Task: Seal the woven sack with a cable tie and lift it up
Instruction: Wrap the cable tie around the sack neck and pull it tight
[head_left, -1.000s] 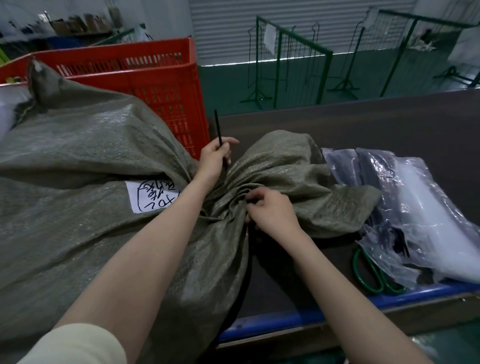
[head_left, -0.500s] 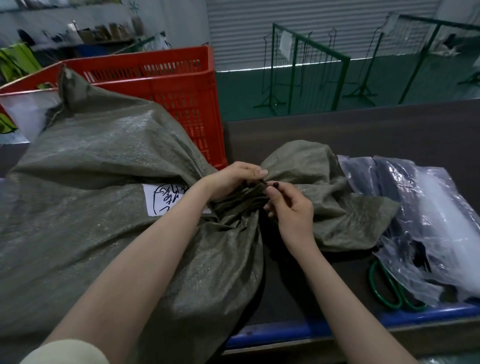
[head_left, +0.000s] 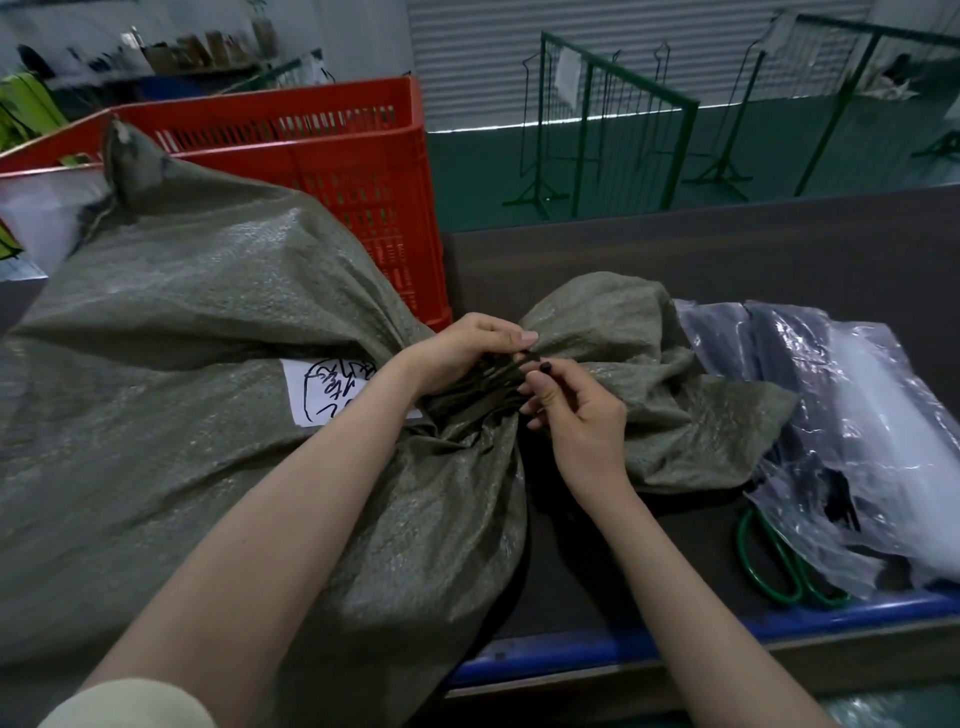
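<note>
A big grey-green woven sack (head_left: 208, 389) lies on its side on the dark table, its mouth gathered into a neck at the centre. A white label with black handwriting (head_left: 332, 389) is stuck near the neck. A thin black cable tie (head_left: 545, 370) runs across the gathered neck. My left hand (head_left: 462, 353) clasps the neck from the left, fingers curled over the fabric and the tie. My right hand (head_left: 576, 415) pinches the tie's black end between thumb and fingers, just right of the neck. Most of the tie is hidden by fabric and fingers.
A red slotted crate (head_left: 332, 171) stands behind the sack. Clear plastic bags with dark contents (head_left: 831, 415) lie at the right, over green-handled scissors (head_left: 769, 561). The table's blue front edge (head_left: 675, 639) runs below. Green wire racks (head_left: 613, 114) stand on the floor beyond.
The left hand brought the upright tie down from above the sack onto the neck. The right hand rose from the fabric folds and took the tie's end. Both hands now meet at the neck.
</note>
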